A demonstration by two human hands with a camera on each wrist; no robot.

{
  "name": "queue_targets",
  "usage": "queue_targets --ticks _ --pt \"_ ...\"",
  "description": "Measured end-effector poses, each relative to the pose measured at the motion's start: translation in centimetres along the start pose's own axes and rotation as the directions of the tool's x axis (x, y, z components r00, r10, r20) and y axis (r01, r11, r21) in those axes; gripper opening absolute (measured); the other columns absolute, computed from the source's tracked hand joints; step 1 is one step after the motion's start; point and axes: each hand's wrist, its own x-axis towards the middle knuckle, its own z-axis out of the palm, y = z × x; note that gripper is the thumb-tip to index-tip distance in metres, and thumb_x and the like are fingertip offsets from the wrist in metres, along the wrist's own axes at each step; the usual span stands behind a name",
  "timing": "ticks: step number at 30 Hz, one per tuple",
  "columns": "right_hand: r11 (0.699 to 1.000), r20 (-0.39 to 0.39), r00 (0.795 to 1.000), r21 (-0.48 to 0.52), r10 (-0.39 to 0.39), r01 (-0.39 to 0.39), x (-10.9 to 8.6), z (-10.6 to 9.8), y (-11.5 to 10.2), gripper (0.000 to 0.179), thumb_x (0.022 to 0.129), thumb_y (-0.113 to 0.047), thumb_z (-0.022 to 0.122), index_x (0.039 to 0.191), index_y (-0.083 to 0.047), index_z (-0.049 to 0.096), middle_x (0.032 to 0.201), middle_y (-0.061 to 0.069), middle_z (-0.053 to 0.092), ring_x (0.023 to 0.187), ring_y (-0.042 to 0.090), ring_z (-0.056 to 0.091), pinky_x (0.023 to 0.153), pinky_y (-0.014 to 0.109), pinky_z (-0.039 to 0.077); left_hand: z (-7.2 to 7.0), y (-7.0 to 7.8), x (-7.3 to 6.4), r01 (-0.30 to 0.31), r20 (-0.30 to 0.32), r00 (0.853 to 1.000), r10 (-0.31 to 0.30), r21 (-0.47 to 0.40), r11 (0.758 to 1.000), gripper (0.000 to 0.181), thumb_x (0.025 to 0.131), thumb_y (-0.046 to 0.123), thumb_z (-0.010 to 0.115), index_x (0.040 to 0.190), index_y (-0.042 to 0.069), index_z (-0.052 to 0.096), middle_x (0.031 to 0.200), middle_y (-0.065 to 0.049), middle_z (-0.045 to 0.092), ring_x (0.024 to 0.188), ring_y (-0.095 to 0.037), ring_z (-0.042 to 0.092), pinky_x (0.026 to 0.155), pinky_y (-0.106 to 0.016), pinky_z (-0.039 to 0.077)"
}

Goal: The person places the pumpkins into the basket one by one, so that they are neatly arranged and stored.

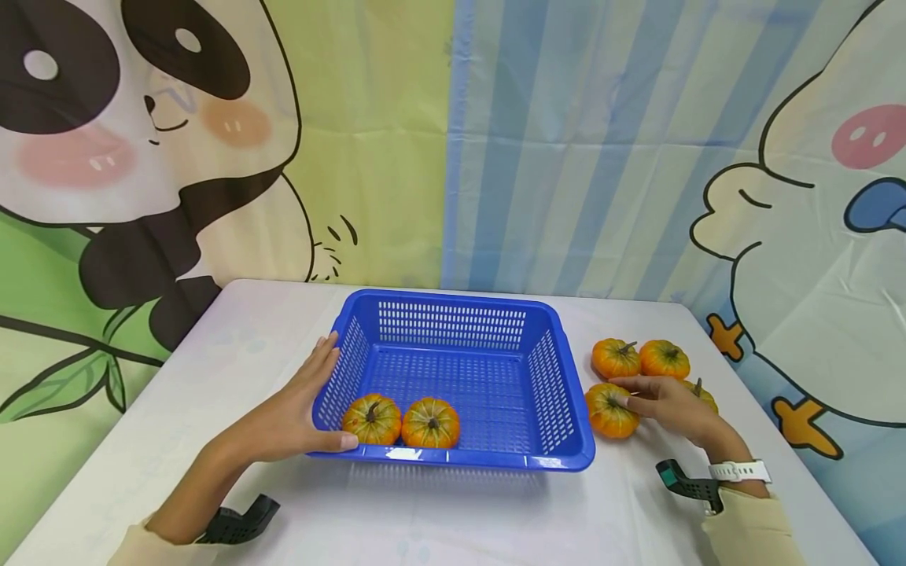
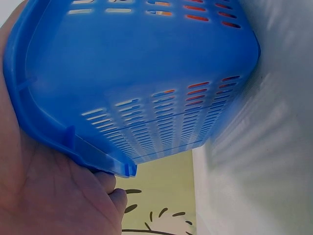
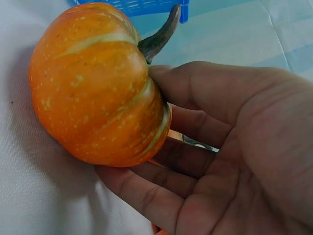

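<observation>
A blue plastic basket [image 1: 453, 460] with slotted walls stands on the table. Inside, two small orange pumpkins, one at the left [image 1: 371, 420] and one beside it [image 1: 430, 424], lie along the front wall. My left hand [image 1: 293, 417] holds the basket's front left corner, thumb over the front rim and fingers along the left side; in the left wrist view its palm lies against the rim [image 2: 36, 117]. To the right of the basket, my right hand [image 1: 668, 405] grips a pumpkin [image 3: 98, 93] between thumb and fingers, close to its dark stem. Whether this pumpkin touches the table is unclear.
Two more pumpkins, one nearer the basket [image 1: 614, 359] and one farther right [image 1: 664, 359], sit behind my right hand. Another pumpkin [image 1: 706, 397] is partly hidden by that hand. A printed cloth [image 1: 524, 157] hangs behind the white table [image 1: 453, 519].
</observation>
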Motion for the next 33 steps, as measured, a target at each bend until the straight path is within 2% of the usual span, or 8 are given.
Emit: queue_targets --ticks 4,9,14,21,26,28,30,33 --pt "1.0 -0.001 1.0 -0.001 -0.023 0.023 -0.14 0.01 -0.17 0.051 0.093 -0.032 0.066 0.131 0.001 0.059 0.123 0.019 0.062 0.101 0.028 0.057 0.083 0.042 0.052 -0.01 -0.02 -0.02 -0.003 0.0 1.0 0.003 -0.001 1.0 0.124 0.071 0.05 0.08 0.155 0.003 0.003 0.162 -0.007 -0.012 0.147 -0.035 -0.007 0.104 -0.071 0.016" --pt "1.0 -0.035 0.999 -0.016 -0.017 0.016 -0.14 -0.05 -0.25 0.055 0.093 -0.037 0.066 0.132 0.0 0.059 0.123 0.019 0.062 0.101 0.029 0.055 0.08 0.039 0.051 -0.04 0.02 -0.04 -0.007 -0.002 1.0 0.007 0.001 1.0 0.123 0.071 0.05 0.08 0.155 0.002 0.003 0.162 -0.008 -0.012 0.147 -0.035 -0.007 0.105 -0.071 0.015" --pt "1.0 -0.069 0.998 0.012 0.004 -0.003 0.05 0.06 -0.26 0.06 0.092 -0.042 0.066 0.135 -0.002 0.057 0.125 0.019 0.06 0.098 0.029 0.052 0.073 0.036 0.047 -0.01 0.06 -0.06 -0.001 -0.002 1.0 0.001 0.006 1.0 0.124 0.071 0.05 0.08 0.155 0.002 0.004 0.162 -0.008 -0.011 0.146 -0.036 -0.006 0.104 -0.071 0.015" --pt "0.999 -0.127 0.992 0.042 0.028 -0.023 0.28 0.29 -0.48 0.065 0.092 -0.048 0.063 0.139 -0.005 0.053 0.134 0.024 0.053 0.102 0.031 0.051 0.077 0.035 0.049 0.06 0.05 -0.02 0.0 -0.002 1.0 0.0 0.014 1.0 0.123 0.071 0.051 0.08 0.155 0.002 0.004 0.162 -0.007 -0.011 0.146 -0.037 -0.006 0.103 -0.072 0.016" --pt "0.994 -0.147 0.989 0.105 0.001 0.014 0.28 0.23 -0.6 0.06 0.094 -0.041 0.062 0.14 -0.004 0.052 0.135 0.025 0.051 0.097 0.029 0.051 0.063 0.031 0.051 -0.05 0.02 -0.01 -0.014 -0.005 1.0 0.014 0.013 1.0 0.123 0.071 0.05 0.08 0.155 0.0 0.005 0.162 -0.007 -0.01 0.147 -0.034 -0.007 0.105 -0.071 0.015" --pt "0.992 -0.147 0.989 0.126 -0.008 0.026 0.26 0.24 -0.67 0.058 0.095 -0.038 0.062 0.14 -0.003 0.052 0.135 0.025 0.05 0.097 0.03 0.05 0.065 0.031 0.052 -0.08 0.02 0.01 -0.018 -0.005 1.0 0.018 0.01 1.0 0.123 0.071 0.049 0.081 0.155 0.0 0.005 0.162 -0.007 -0.01 0.147 -0.033 -0.008 0.105 -0.071 0.014" --pt "0.992 -0.153 0.988 0.124 -0.016 0.035 0.23 0.27 -0.75 0.057 0.096 -0.038 0.061 0.141 -0.003 0.051 0.137 0.025 0.049 0.103 0.032 0.051 0.076 0.031 0.054 -0.09 0.03 0.02 -0.016 -0.003 1.0 0.017 0.008 1.0 0.123 0.071 0.05 0.081 0.155 0.0 0.005 0.162 -0.007 -0.01 0.147 -0.033 -0.008 0.105 -0.071 0.014" --pt "0.99 -0.164 0.986 0.125 -0.041 0.062 0.22 0.33 -0.96 0.056 0.097 -0.036 0.06 0.141 -0.001 0.051 0.14 0.026 0.047 0.115 0.037 0.051 0.092 0.04 0.051 -0.06 0.06 0.02 -0.011 0.0 1.0 0.011 0.008 1.0 0.123 0.071 0.05 0.08 0.155 0.0 0.005 0.162 -0.007 -0.01 0.147 -0.033 -0.008 0.105 -0.071 0.015"
